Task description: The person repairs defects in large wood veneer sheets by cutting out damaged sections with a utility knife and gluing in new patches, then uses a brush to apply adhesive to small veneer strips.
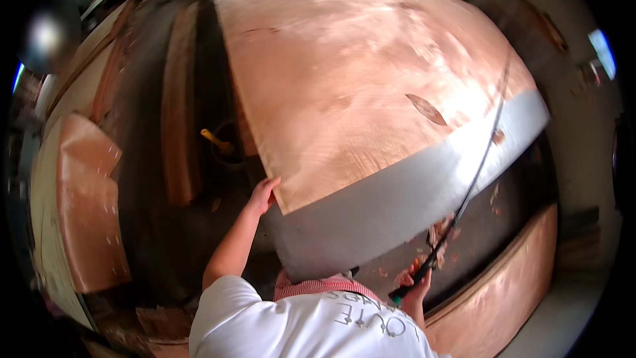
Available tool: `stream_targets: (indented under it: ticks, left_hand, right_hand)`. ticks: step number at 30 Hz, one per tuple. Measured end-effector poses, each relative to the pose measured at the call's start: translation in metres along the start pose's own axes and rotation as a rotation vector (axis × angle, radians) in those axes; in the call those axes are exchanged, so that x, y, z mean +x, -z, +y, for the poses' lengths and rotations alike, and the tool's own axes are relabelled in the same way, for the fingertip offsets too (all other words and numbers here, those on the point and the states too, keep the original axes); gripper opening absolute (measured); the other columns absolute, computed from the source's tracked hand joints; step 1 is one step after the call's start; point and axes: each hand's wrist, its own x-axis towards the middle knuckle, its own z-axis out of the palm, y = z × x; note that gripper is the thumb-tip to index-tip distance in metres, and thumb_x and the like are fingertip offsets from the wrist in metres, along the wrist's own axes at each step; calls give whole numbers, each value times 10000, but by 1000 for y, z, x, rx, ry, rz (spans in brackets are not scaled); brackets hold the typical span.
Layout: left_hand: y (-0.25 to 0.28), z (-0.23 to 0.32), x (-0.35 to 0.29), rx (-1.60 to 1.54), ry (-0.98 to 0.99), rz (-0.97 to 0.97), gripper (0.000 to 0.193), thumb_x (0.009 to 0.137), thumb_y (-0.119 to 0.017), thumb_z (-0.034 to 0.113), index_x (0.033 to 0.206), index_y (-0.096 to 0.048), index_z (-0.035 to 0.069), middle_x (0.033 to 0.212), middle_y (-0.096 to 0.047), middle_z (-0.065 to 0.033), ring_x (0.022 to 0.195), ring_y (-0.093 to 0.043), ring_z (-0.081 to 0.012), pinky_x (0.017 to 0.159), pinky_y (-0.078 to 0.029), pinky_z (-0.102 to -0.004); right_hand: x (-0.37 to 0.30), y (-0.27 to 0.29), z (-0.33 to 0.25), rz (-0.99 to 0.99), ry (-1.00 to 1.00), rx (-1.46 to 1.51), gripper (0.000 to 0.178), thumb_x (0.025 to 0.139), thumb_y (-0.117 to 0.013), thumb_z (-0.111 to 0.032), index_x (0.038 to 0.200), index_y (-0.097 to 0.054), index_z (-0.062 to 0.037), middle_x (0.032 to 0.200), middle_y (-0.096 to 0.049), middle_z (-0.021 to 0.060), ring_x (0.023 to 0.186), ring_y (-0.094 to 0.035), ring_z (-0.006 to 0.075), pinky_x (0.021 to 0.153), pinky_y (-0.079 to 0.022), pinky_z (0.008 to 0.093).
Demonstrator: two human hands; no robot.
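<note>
My left hand (265, 194) is on the left edge of a large, thin, tan wood veneer sheet (338, 93), just beside its near-left corner; fingers bent and touching the edge, but can't tell whether they close under it. My right hand (424, 286) is wrapped around the grip of a long, thin black rod-like tool (456, 222), well apart from the left hand, near my body; a green end (397, 298) pokes out below the fist. The tool slants up and right, its far part passing in front of the sheet; can't tell if it touches. Sheet lies flat on a broad, smooth grey surface (344, 242), which shows as a bare band along the near edge. One dark, leaf-shaped patch (426, 109) sits right of the sheet's middle. Nearest me: white short-sleeved shirt (285, 325) and red-and-white striped apron (334, 285), against the grey surface's near edge. Beyond the tool grip, pale wood scraps (439, 233) on the dark floor; lower right, a curved-looking brown wood panel (507, 285). Left of the sheet, a yellow handle (215, 140), then a long brown timber stack (179, 106); far left, a notched reddish-brown veneer piece (89, 205).
</note>
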Motion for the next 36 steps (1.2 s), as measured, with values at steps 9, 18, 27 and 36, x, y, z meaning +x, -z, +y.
stream_targets:
  ticks: [9,18,27,36]
  left_hand:
    - [-24,-96,-126,545,440,-112,278,837,-609,291,915,-574,26,845,-628,-77,641,-617,-146,481,-498,-239]
    - [-105,-111,-145,1506,592,-470,462,901,-435,420,840,-654,18,726,-650,-68,596,-615,-135,501,-478,-241]
    - [-337,-170,-115,552,380,-387,384,912,-453,382,1107,-522,58,783,-618,-89,608,-574,-132,565,-462,-249]
    - [-309,-97,35,1730,-904,396,577,843,-556,337,1268,-364,-2,1313,-344,-236,1199,-367,-339,950,-325,-458]
  right_hand:
    - [-12,-50,-19,103,7,94,524,879,-384,-504,1160,-517,-82,845,-614,43,517,-460,107,491,-378,238]
    - [-20,14,-67,186,1,-167,380,929,-405,-362,1124,-497,-49,841,-617,81,577,-515,113,535,-438,243]
    - [31,-32,-110,-526,129,-1088,326,908,-420,-123,1223,-414,-40,859,-594,71,754,-590,150,619,-487,281]
    - [71,84,-204,-205,-39,-1370,298,894,-475,-175,1147,-489,-19,857,-627,86,729,-573,144,674,-453,271]
